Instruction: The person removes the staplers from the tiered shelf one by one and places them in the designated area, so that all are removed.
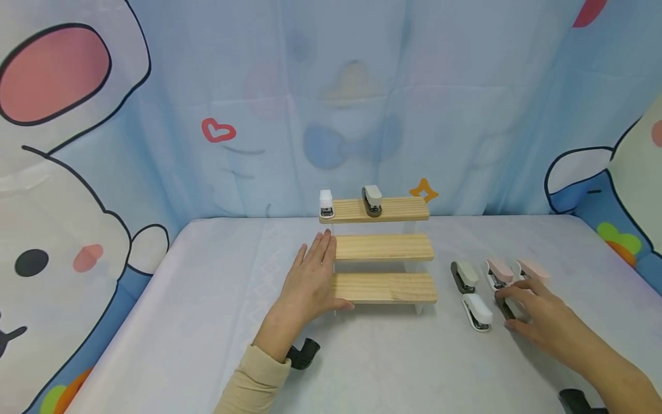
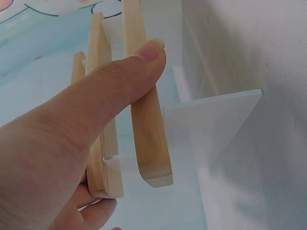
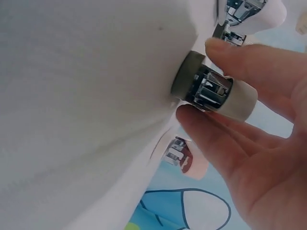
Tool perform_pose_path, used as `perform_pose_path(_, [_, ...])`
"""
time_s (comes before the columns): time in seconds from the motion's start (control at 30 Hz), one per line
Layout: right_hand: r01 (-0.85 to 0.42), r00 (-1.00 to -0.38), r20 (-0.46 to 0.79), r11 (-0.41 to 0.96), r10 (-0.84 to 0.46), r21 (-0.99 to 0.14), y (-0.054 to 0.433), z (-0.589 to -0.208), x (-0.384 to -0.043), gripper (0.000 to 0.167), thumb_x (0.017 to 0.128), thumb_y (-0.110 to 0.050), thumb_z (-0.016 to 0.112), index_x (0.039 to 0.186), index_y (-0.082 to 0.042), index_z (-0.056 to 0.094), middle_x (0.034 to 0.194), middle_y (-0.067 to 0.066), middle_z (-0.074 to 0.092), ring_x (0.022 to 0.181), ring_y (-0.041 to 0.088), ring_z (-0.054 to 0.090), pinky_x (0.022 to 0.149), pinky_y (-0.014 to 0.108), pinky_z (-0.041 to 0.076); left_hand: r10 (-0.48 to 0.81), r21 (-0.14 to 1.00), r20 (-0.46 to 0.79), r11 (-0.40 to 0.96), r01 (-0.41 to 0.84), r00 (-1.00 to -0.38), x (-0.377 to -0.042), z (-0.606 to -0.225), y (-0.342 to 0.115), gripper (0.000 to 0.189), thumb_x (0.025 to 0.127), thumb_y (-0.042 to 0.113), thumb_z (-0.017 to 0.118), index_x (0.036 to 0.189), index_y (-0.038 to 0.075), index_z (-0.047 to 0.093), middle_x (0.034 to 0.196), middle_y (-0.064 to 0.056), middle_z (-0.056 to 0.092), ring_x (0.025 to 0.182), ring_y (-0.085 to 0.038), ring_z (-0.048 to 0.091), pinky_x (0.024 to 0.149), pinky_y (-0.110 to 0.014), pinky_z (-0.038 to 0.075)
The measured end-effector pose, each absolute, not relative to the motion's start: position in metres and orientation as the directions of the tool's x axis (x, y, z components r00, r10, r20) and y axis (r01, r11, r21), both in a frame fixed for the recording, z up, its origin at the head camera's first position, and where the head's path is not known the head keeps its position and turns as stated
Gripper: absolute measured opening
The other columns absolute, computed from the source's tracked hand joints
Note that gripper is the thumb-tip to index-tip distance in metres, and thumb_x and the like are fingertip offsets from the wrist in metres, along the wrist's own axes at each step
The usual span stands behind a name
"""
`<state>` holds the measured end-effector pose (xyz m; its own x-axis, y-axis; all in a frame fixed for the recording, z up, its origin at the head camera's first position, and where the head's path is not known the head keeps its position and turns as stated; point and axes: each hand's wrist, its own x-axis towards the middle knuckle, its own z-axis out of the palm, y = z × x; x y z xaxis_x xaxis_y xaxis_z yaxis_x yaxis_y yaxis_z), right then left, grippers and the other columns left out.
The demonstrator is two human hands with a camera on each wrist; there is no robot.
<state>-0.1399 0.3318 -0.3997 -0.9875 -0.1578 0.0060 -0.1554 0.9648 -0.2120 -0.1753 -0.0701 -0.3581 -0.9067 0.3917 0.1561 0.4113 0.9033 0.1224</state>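
Note:
My left hand (image 1: 310, 276) lies with straight fingers along the left end of a three-tier wooden shelf rack (image 1: 385, 287). In the left wrist view its thumb (image 2: 139, 60) rests over the lowest board (image 2: 152, 139). My right hand (image 1: 543, 322) pinches a mini stapler (image 3: 211, 88) with a dark grey base and pale top between thumb and fingers, at the table surface. Near it stand a pale green stapler (image 1: 465, 276), a white stapler (image 1: 478, 312) and two pink staplers, one left (image 1: 499, 271) and one right (image 1: 532, 270).
On the rack's top board sit a white stapler (image 1: 326, 204) at the left end and a grey-and-white stapler (image 1: 372, 200) near the middle. White side supports (image 2: 211, 120) hold the boards. Behind the table (image 1: 388, 356) hangs a blue cartoon curtain (image 1: 258, 69).

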Motion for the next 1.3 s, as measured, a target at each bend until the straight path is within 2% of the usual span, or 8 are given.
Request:
perform_pose_path(0.3, [-0.139, -0.990, 0.006, 0.963, -0.142, -0.229, 0.330, -0.378, -0.135, 0.046, 0.080, -0.016, 0.081, 0.120, -0.003, 0.063, 0.133, 0.040, 0.041, 0.115, 0.061, 0.047, 0.082, 0.069, 0.050, 0.391, 0.115, 0.165, 0.904, 0.411, -0.905, -0.175, -0.359, -0.070, 0.132, 0.062, 0.062, 0.086, 0.157, -0.001, 0.019, 0.166, -0.014, 0.016, 0.155, -0.027, 0.016, 0.125, -0.047, 0.020])
perform_pose_path(0.5, [-0.115, -0.993, 0.002, 0.964, -0.118, -0.239, 0.329, -0.363, -0.136, 0.047, 0.085, -0.019, 0.076, 0.125, 0.000, 0.060, 0.136, 0.039, 0.039, 0.113, 0.059, 0.048, 0.083, 0.068, 0.050, 0.391, 0.112, 0.167, 0.904, 0.412, -0.905, -0.175, -0.359, -0.070, 0.132, 0.062, 0.062, 0.085, 0.157, -0.001, 0.019, 0.166, -0.014, 0.016, 0.155, -0.027, 0.016, 0.125, -0.048, 0.020])
perform_pose_path(0.6, [-0.146, -0.989, 0.051, 0.961, -0.138, -0.236, 0.325, -0.359, -0.137, 0.045, 0.086, -0.019, 0.075, 0.124, 0.000, 0.060, 0.133, 0.035, 0.043, 0.105, 0.054, 0.055, 0.080, 0.064, 0.054, 0.393, 0.110, 0.173, 0.903, 0.414, -0.903, -0.175, -0.359, -0.070, 0.132, 0.062, 0.062, 0.086, 0.157, -0.001, 0.019, 0.166, -0.014, 0.017, 0.154, -0.027, 0.017, 0.125, -0.048, 0.021])
perform_pose_path(0.7, [-0.217, -0.970, 0.161, 0.949, -0.182, -0.228, 0.320, -0.356, -0.138, 0.041, 0.085, -0.017, 0.076, 0.120, -0.001, 0.063, 0.128, 0.031, 0.049, 0.098, 0.048, 0.060, 0.076, 0.060, 0.057, 0.394, 0.112, 0.175, 0.903, 0.416, -0.902, -0.175, -0.359, -0.070, 0.132, 0.062, 0.062, 0.086, 0.157, -0.002, 0.019, 0.166, -0.015, 0.017, 0.154, -0.027, 0.017, 0.125, -0.048, 0.021])
perform_pose_path(0.87, [-0.292, -0.926, 0.302, 0.936, -0.226, -0.196, 0.307, -0.348, -0.141, 0.035, 0.084, -0.014, 0.077, 0.115, -0.002, 0.065, 0.125, 0.026, 0.053, 0.104, 0.046, 0.059, 0.080, 0.064, 0.054, 0.393, 0.116, 0.172, 0.903, 0.415, -0.903, -0.176, -0.359, -0.070, 0.132, 0.062, 0.062, 0.086, 0.157, -0.001, 0.019, 0.166, -0.014, 0.017, 0.155, -0.027, 0.016, 0.125, -0.048, 0.020])
perform_pose_path(1.1, [-0.316, -0.902, 0.365, 0.929, -0.231, -0.192, 0.284, -0.333, -0.149, 0.037, 0.083, -0.011, 0.078, 0.116, -0.001, 0.065, 0.127, 0.026, 0.053, 0.100, 0.044, 0.060, 0.079, 0.062, 0.055, 0.392, 0.121, 0.167, 0.903, 0.413, -0.905, -0.176, -0.359, -0.071, 0.132, 0.062, 0.061, 0.086, 0.157, 0.000, 0.018, 0.166, -0.014, 0.016, 0.155, -0.027, 0.016, 0.125, -0.047, 0.019])
perform_pose_path(1.3, [-0.373, -0.865, 0.427, 0.906, -0.262, -0.199, 0.269, -0.320, -0.155, 0.039, 0.081, -0.007, 0.079, 0.117, 0.000, 0.065, 0.128, 0.025, 0.054, 0.106, 0.044, 0.058, 0.081, 0.064, 0.054, 0.394, 0.114, 0.174, 0.902, 0.416, -0.902, -0.176, -0.359, -0.071, 0.133, 0.062, 0.062, 0.086, 0.157, -0.001, 0.018, 0.166, -0.015, 0.017, 0.155, -0.027, 0.016, 0.125, -0.048, 0.020])
